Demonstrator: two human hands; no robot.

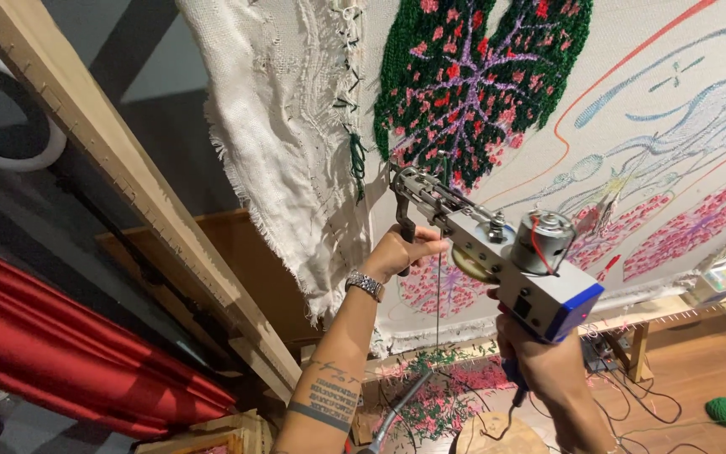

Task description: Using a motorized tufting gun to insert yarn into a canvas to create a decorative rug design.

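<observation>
**Tufting Station: Surface, Room, Clearances**

Against stretched backing cloth (674, 160), filling the 12-to-3 o'clock sector: drawn outlines in blue and red, pink tufted patches at 3 o'clock, dense green leaf motif (481, 76) with red flecks and purple veins at 12 o'clock. Loose frayed white fabric (287, 126) draped at 11 o'clock, hanging over the cloth's left edge. Wooden frame rail (128, 185) running diagonally from 10 o'clock down to 6 o'clock. Red cloth (60, 353) bunched at 8 o'clock. White ring (10, 160) at 9 o'clock, partly cut off.

Tufting gun (497, 252) at centre, grey body with exposed motor, nose set just below the leaf motif; contact with the cloth not discernible. Left hand (401, 252) at centre-left, fingers clamped on the gun's dark front handle; metal watch (365, 284) on wrist, tattooed forearm below. Right hand (539, 357) at 5 o'clock, fingers closed around the rear grip under the blue end cap.

Wooden floor (699, 370) at 4 o'clock; green yarn ball (724, 410) resting there, well apart from both hands. Yarn clippings (439, 391) in pink and green scattered at 6 o'clock beneath the cloth's lower edge. Cables trailing at 5 o'clock. Open room for movement limited to the right; frame rail and draped fabric crowding the left.
</observation>
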